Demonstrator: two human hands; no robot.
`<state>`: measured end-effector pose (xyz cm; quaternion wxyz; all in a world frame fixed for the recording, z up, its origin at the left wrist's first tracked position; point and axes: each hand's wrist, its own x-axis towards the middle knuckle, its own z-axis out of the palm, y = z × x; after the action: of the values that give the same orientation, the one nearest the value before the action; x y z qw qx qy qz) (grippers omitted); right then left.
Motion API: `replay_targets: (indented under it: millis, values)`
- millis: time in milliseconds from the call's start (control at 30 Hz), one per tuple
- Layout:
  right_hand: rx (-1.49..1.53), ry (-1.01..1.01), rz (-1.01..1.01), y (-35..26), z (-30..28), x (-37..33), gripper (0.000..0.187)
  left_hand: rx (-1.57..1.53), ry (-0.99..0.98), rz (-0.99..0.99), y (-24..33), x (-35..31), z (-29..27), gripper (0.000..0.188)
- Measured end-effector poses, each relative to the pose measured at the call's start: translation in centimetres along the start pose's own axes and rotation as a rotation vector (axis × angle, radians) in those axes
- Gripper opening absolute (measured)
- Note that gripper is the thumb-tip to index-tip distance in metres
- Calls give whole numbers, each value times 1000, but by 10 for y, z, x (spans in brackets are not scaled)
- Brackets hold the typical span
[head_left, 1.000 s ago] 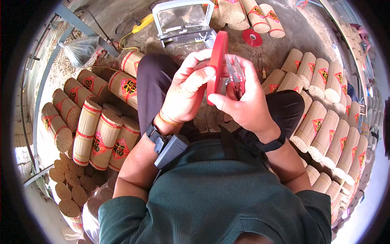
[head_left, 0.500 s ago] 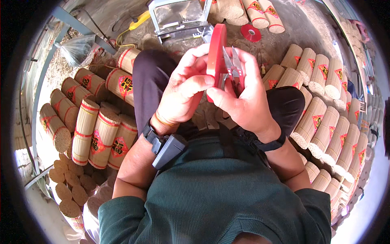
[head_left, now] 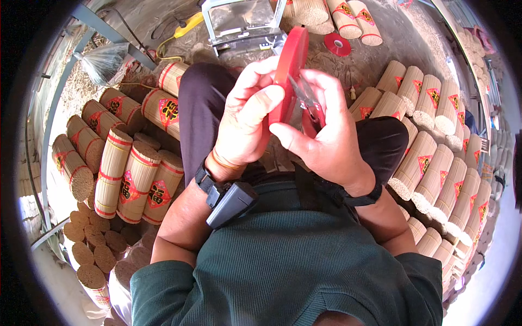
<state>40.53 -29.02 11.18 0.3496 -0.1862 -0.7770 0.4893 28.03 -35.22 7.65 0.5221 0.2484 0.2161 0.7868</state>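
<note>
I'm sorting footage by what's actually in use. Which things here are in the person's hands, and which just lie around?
In hand:
left hand and right hand both on the red tape roll
small scissors in the right hand

Lying about:
bundles of incense sticks
metal machine
second red roll
plastic bag

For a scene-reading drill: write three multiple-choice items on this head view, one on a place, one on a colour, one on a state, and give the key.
1. Where does the small red roll lie?
A. on the ground beyond the knees
B. on the lap
C. on the left wrist

2. What colour is the flat disc held in the hands?
A. blue
B. red
C. green

3. How is the disc held?
A. flat on the thigh
B. edge-on, pinched by both hands
C. by one hand only

Key: 1 A, the small red roll lies on the ground near the bundles. 2 B, the disc is red. 3 B, left hand and right hand both grip it.
</note>
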Motion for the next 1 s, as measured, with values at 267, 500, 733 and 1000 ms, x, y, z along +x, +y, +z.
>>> replay_targets:
  millis: [267,500,733,1000]
  values:
    - [-372,-14,-62,-13,-28,13,35,45,-6,-89,2,-3,5,37]
    - [-52,3,35,-34,-29,16,40,119,67,-104,1,-2,5,34]
    - [-110,-65,-18,-26,-27,19,36,154,101,-154,4,-4,6,33]
    - [181,-27,292,-23,-29,29,30,237,70,-165,6,-6,3,36]
